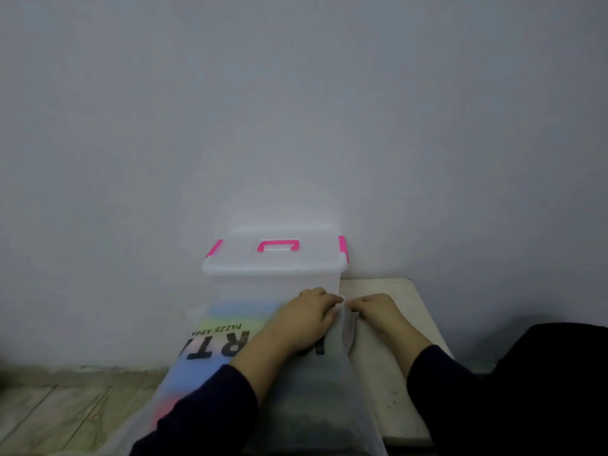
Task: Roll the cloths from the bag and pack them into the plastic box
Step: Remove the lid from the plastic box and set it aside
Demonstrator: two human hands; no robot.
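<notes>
Both hands, left hand (307,312) and right hand (373,307), pinch the top edge of the translucent printed bag (230,350) lying on the small table (388,350), just before the lidded plastic box (274,261).

A plain grey-white wall (296,110) filled the view beyond the hands. Pale wooden floorboards (59,419) lay to their left, a low white table (388,357) beneath them, dimly lit.

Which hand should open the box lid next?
Probably the left hand: it sits right in front of the clear plastic box with pink latches. The right hand lies off to the box's side. Both now pinch the translucent printed plastic bag.
</notes>
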